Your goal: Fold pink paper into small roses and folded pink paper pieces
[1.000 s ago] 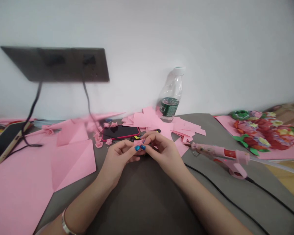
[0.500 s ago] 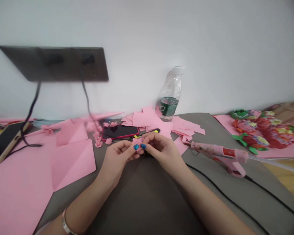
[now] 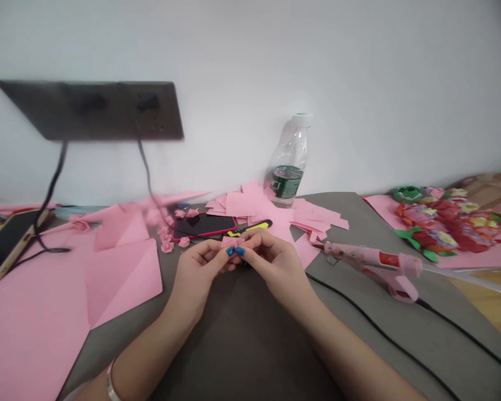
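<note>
Both of my hands meet over the grey mat [image 3: 242, 334] and pinch one small folded piece of pink paper [image 3: 230, 241] between thumbs and fingertips. My left hand [image 3: 202, 266] grips its left side, my right hand [image 3: 271, 262] its right side; the blue-painted thumbnails touch just below the paper. Just behind the hands lie a red-cased phone [image 3: 204, 225] and black-and-yellow scissors [image 3: 250, 227]. Small folded pink paper bits [image 3: 167, 239] are scattered left of the phone.
A pink glue gun [image 3: 373, 262] with its black cord lies to the right. Cut pink squares [image 3: 275, 214] and a plastic bottle [image 3: 289, 164] stand by the wall. Large pink sheets [image 3: 67, 284] cover the left; paper flowers [image 3: 446, 220] sit far right. Another phone [image 3: 6, 242] charges at far left.
The hands and the pink piece have shifted slightly left and away from me; the scissors behind them now show more. The grip is the same.
</note>
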### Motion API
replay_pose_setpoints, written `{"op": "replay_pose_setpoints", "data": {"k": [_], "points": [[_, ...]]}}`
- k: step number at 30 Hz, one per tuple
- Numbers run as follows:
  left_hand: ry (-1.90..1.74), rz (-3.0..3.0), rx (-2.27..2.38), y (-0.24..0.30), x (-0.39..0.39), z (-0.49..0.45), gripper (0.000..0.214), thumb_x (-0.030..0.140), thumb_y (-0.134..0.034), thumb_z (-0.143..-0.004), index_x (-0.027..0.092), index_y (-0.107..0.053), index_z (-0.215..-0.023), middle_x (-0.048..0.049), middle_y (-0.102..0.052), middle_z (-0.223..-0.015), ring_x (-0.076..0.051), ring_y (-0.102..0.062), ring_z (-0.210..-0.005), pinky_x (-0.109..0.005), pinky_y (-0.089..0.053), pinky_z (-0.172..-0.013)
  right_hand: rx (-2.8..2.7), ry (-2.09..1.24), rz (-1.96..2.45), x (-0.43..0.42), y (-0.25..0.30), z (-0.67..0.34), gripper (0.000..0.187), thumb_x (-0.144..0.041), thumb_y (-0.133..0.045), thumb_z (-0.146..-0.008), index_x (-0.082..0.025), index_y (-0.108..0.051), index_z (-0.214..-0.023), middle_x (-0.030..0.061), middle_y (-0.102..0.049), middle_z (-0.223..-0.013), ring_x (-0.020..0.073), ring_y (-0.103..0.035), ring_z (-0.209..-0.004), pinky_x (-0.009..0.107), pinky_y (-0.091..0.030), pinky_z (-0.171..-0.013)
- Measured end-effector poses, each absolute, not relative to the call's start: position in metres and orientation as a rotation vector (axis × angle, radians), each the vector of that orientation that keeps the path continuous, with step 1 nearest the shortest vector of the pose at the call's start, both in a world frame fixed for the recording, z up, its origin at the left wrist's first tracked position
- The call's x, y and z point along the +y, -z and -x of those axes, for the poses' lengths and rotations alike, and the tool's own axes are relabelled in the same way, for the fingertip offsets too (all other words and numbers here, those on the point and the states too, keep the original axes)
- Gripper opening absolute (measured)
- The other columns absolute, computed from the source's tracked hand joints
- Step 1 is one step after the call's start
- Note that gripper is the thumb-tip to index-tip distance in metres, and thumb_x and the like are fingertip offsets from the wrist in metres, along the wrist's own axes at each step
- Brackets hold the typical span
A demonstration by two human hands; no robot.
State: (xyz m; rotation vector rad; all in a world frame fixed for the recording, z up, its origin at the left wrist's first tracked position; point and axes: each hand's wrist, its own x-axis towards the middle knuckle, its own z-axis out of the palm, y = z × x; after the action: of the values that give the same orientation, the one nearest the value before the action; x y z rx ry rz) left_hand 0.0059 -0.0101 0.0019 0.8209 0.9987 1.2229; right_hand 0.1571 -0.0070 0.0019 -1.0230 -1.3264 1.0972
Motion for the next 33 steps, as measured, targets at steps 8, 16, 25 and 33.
{"op": "replay_pose_setpoints", "data": {"k": [8, 16, 25, 33], "points": [[-1.214, -0.855, 1.036, -0.002, -0.01, -0.005, 0.028, 0.038, -0.091, -0.065, 0.018, -0.08, -0.081, -0.0025, -0.078, -0.073, -0.011, -0.072, -0.066, -0.015, -0.057, -0.061, -1.426, -0.92, 0.999, -0.006, -0.003, -0.159, 0.004, -0.024, -0.068, -0.083, -0.023, -0.069, -0.079, 0.0054, -0.069, -0.091, 0.0223, -0.065, -0.09, 0.036, -0.049, -0.073], [-1.173, -1.024, 1.044, 0.0, -0.011, -0.003, 0.02, 0.034, -0.083, -0.075, 0.018, -0.079, -0.086, -0.0018, -0.078, -0.073, -0.012, -0.073, -0.067, -0.016, -0.058, -0.061, -1.486, -0.895, 1.003, -0.004, -0.006, -0.162, 0.003, -0.02, -0.069, -0.082, -0.022, -0.07, -0.08, 0.005, -0.069, -0.092, 0.0194, -0.063, -0.089, 0.031, -0.048, -0.071], [-1.09, -1.116, 1.021, -0.001, -0.013, -0.004, 0.021, 0.037, -0.079, -0.08, 0.017, -0.078, -0.086, -0.004, -0.079, -0.08, -0.014, -0.074, -0.074, -0.018, -0.059, -0.068, -1.636, -0.752, 1.031, -0.006, -0.01, -0.164, 0.015, -0.016, -0.062, -0.086, -0.022, -0.059, -0.073, 0.0049, -0.067, -0.092, 0.0188, -0.063, -0.091, 0.032, -0.049, -0.08], [-1.071, -1.06, 1.027, 0.0, -0.011, -0.004, 0.019, 0.034, -0.083, -0.075, 0.017, -0.079, -0.083, -0.0028, -0.078, -0.074, -0.012, -0.072, -0.065, -0.017, -0.057, -0.061, -1.643, -0.923, 1.052, -0.001, -0.008, -0.171, 0.013, -0.021, -0.059, -0.09, -0.022, -0.063, -0.077, 0.0056, -0.07, -0.092, 0.0199, -0.065, -0.091, 0.032, -0.049, -0.075]]}}
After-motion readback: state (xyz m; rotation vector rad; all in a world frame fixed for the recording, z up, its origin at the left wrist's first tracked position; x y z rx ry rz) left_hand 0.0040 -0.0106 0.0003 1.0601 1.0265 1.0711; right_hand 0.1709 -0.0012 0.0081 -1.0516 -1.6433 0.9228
